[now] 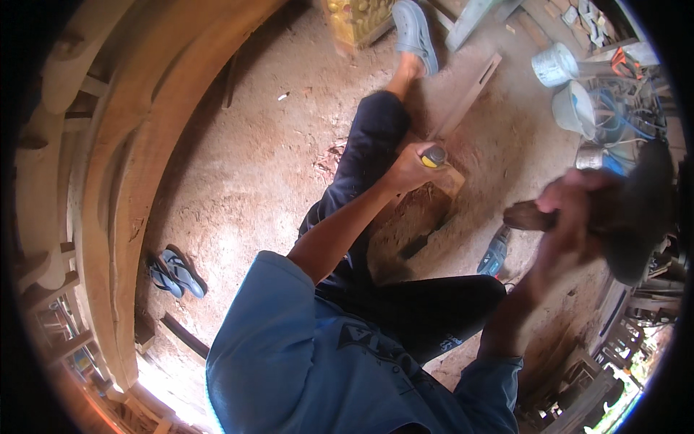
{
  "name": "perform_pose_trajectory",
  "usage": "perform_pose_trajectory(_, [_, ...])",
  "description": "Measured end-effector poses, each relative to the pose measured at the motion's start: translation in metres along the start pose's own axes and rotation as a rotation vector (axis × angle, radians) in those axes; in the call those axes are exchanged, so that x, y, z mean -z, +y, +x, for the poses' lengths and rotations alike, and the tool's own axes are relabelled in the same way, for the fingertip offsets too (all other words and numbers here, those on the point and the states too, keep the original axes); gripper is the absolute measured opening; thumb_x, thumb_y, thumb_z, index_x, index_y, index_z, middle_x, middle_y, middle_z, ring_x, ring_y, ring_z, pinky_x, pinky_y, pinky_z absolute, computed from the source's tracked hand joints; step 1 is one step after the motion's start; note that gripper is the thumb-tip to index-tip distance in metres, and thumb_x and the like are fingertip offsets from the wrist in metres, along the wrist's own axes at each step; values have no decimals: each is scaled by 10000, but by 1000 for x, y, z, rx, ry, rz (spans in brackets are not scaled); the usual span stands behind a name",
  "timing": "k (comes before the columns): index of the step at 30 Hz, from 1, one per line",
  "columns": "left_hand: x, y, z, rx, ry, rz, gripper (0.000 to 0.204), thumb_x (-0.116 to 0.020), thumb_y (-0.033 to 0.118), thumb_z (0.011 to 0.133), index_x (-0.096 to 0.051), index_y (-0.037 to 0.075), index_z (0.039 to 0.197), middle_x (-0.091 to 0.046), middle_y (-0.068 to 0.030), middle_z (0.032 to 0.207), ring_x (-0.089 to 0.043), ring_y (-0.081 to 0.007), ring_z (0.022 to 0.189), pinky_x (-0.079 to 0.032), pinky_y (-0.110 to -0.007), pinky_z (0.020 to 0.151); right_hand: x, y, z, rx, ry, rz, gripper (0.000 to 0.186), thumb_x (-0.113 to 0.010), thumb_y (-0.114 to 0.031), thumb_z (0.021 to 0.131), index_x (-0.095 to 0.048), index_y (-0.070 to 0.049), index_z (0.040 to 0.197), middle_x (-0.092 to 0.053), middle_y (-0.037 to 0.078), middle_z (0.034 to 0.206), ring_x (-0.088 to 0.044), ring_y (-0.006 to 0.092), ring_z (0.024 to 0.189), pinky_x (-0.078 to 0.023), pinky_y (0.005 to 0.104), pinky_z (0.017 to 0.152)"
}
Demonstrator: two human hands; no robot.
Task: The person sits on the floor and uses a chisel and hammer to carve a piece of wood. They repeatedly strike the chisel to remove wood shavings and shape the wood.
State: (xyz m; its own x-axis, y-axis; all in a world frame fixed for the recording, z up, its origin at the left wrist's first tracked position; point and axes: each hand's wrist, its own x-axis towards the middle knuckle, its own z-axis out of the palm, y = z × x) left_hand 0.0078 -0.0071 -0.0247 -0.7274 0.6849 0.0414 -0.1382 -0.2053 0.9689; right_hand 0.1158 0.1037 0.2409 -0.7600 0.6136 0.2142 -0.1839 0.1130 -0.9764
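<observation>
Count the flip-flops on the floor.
2, side by side at lower left, near the beam: the left flip-flop nearer it, the right flip-flop farther from it. Others may be hidden near the dark rim.

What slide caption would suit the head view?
Left hand grips a yellow-handled tool by some wood; right hand holds a mallet; power tool on floor.

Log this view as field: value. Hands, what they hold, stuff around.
left hand: closed around a yellow-and-black handle; tool's far end hidden
right hand: gripping a dark mallet, off to the right, blurred
beyond left hand: slotted wooden board
floor: power tool near right hand; sandals at left
left side: long wooden beam
upper right: two pale buckets
</observation>
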Motion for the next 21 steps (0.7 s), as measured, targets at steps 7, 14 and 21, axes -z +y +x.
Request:
perform_pose_trajectory(7, [0, 4, -6, -155, -22, -75, 491, -837, 109, 838, -626, 36, 1276, -680, -33, 1172, -623, -106, 1077, -505, -294, 946, -5, 117, -11, 142, -480, -1083, 341, -707, -268, 863, -649, -43, 1112, -671, 211, 820, -676, 360, 743, -555, 461, 697])
perform_pose_trajectory(14, [-9, 18, 25, 36, -22, 51, 205, -839, 133, 851, -651, 76, 911, -576, 87, 785, -496, -14, 714, -438, -222, 623, 31, -48, 45, 301, -95, -673, 197, -669, -145, 915, -673, -59, 1091, -626, 16, 763, -557, 57, 606, -440, 255, 525])
perform_pose_trajectory(21, [-8, -3, 15, 117, 13, 38, 194, -833, 105, 847, -648, 91, 903, -590, 80, 807, -520, -18, 734, -448, -229, 635, 5, 26, 35, 280, -175, -1128, 235, -655, -229, 939, -642, -8, 1018, -685, 195, 858, -668, 284, 783, -547, 425, 707])
